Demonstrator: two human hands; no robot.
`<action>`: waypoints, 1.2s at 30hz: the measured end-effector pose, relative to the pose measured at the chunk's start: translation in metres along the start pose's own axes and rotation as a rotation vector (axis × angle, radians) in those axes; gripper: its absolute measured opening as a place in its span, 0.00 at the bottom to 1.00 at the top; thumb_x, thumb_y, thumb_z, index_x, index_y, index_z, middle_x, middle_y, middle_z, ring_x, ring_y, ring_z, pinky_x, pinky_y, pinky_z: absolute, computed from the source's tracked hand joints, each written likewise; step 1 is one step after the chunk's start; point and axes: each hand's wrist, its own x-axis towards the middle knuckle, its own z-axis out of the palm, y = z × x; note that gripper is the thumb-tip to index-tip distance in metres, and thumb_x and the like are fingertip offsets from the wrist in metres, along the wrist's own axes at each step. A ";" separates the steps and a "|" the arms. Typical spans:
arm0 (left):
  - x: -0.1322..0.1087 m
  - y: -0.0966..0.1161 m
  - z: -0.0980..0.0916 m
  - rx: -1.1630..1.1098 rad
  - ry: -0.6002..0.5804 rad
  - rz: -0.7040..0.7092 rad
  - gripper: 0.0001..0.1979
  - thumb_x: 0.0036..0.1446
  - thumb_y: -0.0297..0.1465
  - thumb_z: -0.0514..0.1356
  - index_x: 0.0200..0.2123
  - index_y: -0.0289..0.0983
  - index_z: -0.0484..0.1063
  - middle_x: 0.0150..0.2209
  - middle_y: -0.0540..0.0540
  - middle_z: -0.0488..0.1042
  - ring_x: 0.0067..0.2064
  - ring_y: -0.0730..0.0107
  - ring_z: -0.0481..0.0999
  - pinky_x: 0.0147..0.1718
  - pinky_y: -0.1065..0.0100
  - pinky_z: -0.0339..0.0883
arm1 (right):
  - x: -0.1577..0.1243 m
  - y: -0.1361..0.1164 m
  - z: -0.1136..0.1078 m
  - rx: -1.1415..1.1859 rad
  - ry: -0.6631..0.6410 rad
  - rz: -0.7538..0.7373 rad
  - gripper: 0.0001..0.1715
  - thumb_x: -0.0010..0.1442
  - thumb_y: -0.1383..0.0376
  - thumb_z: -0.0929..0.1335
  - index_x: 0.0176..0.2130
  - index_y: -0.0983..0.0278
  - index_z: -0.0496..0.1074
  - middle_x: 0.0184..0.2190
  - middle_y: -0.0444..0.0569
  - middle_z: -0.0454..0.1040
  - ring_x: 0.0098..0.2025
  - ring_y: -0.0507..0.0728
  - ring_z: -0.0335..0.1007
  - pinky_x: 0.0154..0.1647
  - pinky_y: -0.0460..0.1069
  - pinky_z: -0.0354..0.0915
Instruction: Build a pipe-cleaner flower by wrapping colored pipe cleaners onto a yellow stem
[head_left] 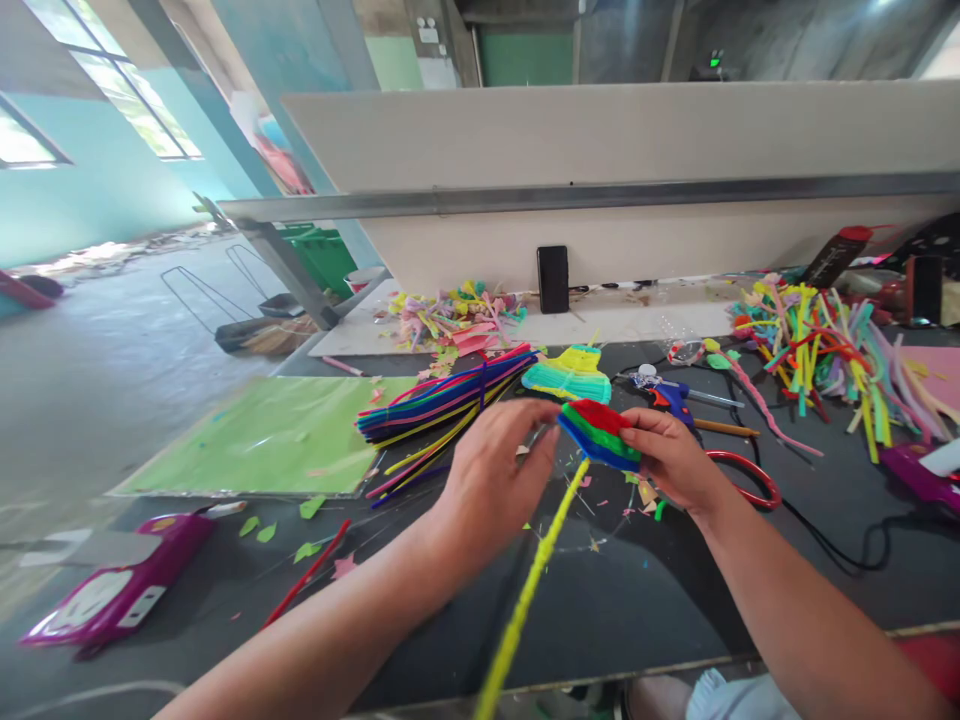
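Between my hands is a small craft piece [600, 432] made of red, green and blue pipe cleaners laid in rows. My left hand [495, 465] pinches at its left corner, thumb and forefinger close together. The thumb and fingers of my right hand [671, 455] are closed on its right end. A long yellow pipe cleaner [536, 575] runs from its lower edge down toward me. Just behind it lies a yellow and turquoise pipe-cleaner piece [568, 375]. A bundle of dark and bright pipe cleaners [450, 395] rests beyond my left hand.
A green sheet in clear plastic [255, 435] lies left, near a purple packet [124, 580]. Behind are a phone [553, 279] and a pile of colourful pieces [457, 312]. To the right are a blue glue gun [673, 400], red-handled scissors [750, 480] and a larger heap of pieces [814, 340].
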 end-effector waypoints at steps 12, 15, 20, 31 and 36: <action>0.022 -0.055 0.022 -0.626 -0.329 -0.545 0.15 0.47 0.39 0.66 0.25 0.33 0.69 0.21 0.50 0.69 0.19 0.80 0.65 0.17 0.77 0.54 | 0.004 0.005 -0.006 -0.244 -0.119 -0.014 0.23 0.47 0.69 0.66 0.45 0.61 0.72 0.35 0.45 0.74 0.22 0.48 0.64 0.18 0.43 0.58; 0.022 -0.064 0.018 -0.687 -0.323 -0.601 0.15 0.47 0.39 0.66 0.26 0.32 0.69 0.21 0.50 0.69 0.19 0.81 0.65 0.16 0.79 0.53 | 0.007 0.005 -0.010 -0.428 0.047 -0.100 0.20 0.49 0.69 0.64 0.44 0.61 0.73 0.37 0.47 0.75 0.28 0.52 0.69 0.24 0.46 0.64; 0.018 -0.073 0.022 -0.789 -0.256 -0.628 0.15 0.46 0.38 0.67 0.27 0.31 0.70 0.21 0.49 0.70 0.20 0.82 0.65 0.18 0.79 0.55 | 0.008 0.009 -0.006 -0.596 0.097 -0.275 0.15 0.57 0.60 0.67 0.45 0.59 0.75 0.44 0.49 0.75 0.48 0.61 0.69 0.48 0.54 0.65; 0.011 -0.073 0.039 -0.827 -0.267 -0.575 0.15 0.47 0.38 0.68 0.32 0.32 0.72 0.23 0.50 0.70 0.22 0.80 0.67 0.20 0.78 0.58 | 0.011 0.023 0.009 -0.481 -0.078 -0.047 0.15 0.54 0.57 0.70 0.41 0.61 0.74 0.32 0.44 0.75 0.31 0.55 0.72 0.31 0.48 0.67; 0.014 -0.080 0.043 -0.865 -0.241 -0.641 0.16 0.42 0.37 0.70 0.29 0.31 0.70 0.21 0.50 0.69 0.20 0.80 0.67 0.18 0.78 0.57 | 0.011 0.022 0.009 -0.434 -0.055 -0.044 0.18 0.54 0.55 0.70 0.43 0.61 0.74 0.32 0.44 0.76 0.29 0.54 0.71 0.29 0.48 0.66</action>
